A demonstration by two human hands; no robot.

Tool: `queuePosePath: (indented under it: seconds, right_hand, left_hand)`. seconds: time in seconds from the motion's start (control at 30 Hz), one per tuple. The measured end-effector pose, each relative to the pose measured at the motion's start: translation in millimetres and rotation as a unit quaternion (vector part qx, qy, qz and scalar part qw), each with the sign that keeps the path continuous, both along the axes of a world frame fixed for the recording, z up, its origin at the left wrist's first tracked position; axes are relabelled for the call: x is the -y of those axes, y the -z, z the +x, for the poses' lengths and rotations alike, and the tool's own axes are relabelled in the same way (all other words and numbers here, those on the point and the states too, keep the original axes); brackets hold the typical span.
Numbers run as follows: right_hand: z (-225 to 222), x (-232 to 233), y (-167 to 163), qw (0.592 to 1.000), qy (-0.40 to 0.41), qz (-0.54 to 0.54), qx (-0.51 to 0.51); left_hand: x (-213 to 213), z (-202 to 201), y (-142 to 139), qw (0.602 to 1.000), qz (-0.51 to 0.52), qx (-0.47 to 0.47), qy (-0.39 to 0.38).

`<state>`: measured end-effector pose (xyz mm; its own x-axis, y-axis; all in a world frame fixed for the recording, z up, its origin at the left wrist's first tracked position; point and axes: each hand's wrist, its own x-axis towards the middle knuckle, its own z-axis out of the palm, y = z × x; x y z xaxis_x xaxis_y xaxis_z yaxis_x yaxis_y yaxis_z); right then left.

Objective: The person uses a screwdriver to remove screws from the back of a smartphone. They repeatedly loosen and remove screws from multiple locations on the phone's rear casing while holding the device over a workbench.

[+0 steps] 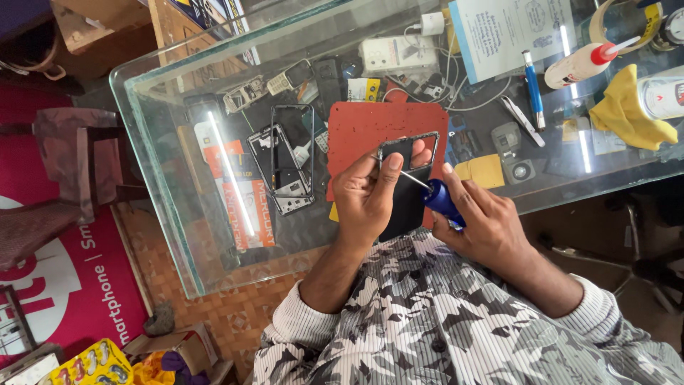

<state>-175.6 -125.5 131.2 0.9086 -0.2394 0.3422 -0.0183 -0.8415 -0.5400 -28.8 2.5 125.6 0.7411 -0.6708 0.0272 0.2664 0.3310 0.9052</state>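
Left hand (367, 194) hides much of the phone (403, 187).

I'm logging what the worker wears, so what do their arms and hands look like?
Both hands, left and right, are bare, with no gloves; any rings are too small to tell. The shirt is striped white with a grey and black leaf-like print. Its sleeves are pushed up, the left cuff bunched on the forearm.

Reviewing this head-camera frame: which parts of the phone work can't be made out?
- Screwdriver tip: too small, lost against the dark phone.
- Phone's lower part: hidden behind the left hand.
- Screw, if any: too small to see.
- Blue handle's end: buried in the right hand.
- Tape roll: cut off by the top edge.
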Motion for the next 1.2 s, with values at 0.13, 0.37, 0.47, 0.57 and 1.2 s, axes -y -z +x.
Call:
queuePosePath:
  seconds: [0.13, 0.37, 0.47, 0.57, 1.2]
  right_hand:
    - [-2.4, -2.4, 4.8, 1.000, 0.007, 0.007, -0.016]
    - [-1.6, -0.2, 4.4, 0.999, 0.005, 0.036, 0.010]
    - [-1.4, -0.8, 2.6, 0.999, 0.014, 0.033, -0.005]
    - [-1.5, -1.2, 1.8, 0.999, 0.020, 0.031, -0.005]
    - [1.1, -9.8, 2.9, 0.999, 0.047, 0.007, 0.007]
  left_hand:
    - [1.1, -2.4, -5.3, 1.000, 0.000, -0.017, -0.005]
    - [2.1, -1.5, -9.3, 1.000, -0.007, -0.022, 0.014]
    - [1.4, -2.3, -10.7, 1.000, 0.012, -0.019, 0.010]
    - [2.9, -3.1, -11.2, 1.000, -0.001, -0.024, 0.002]
    - [6.9, -8.3, -4.9, 0.996, 0.004, 0.017, -0.085]
